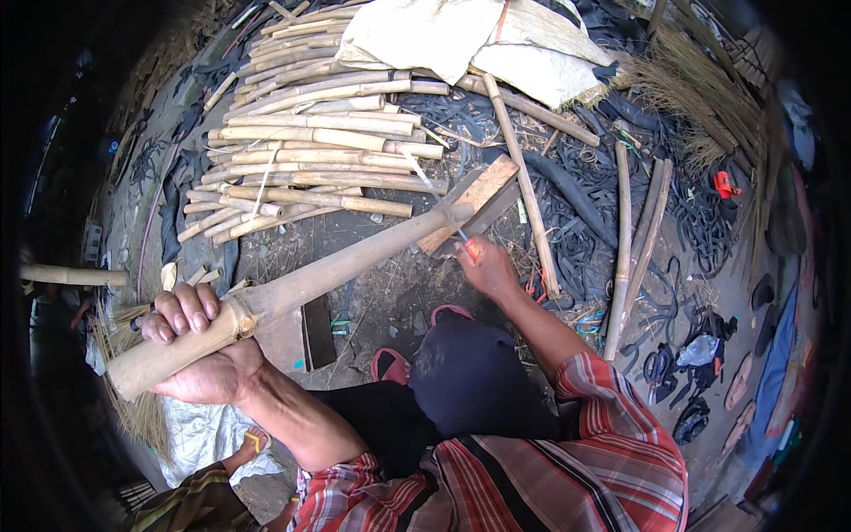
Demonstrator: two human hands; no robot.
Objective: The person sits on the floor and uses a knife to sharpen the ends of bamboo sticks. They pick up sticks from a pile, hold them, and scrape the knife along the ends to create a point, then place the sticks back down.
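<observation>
the person sits low on the ground, and the left hand (199, 346) at eight o'clock has its fingers (182, 310) wrapped fully round the thick end of a long bamboo pole (292, 288). the pole slants up toward one o'clock, and its far end rests on a flat wooden block (474, 199) near the middle of the view. the right hand (486, 266), just below that block, is closed round the reddish handle of a thin knife (434, 195) whose blade runs up to eleven o'clock across the pole's far end. a heap of cut bamboo lengths (310, 151) lies at eleven o'clock, a pale sack (461, 40) at twelve, dry broom grass (691, 89) at two, and black rubber strips (576, 191) spread on the ground toward three o'clock.
</observation>
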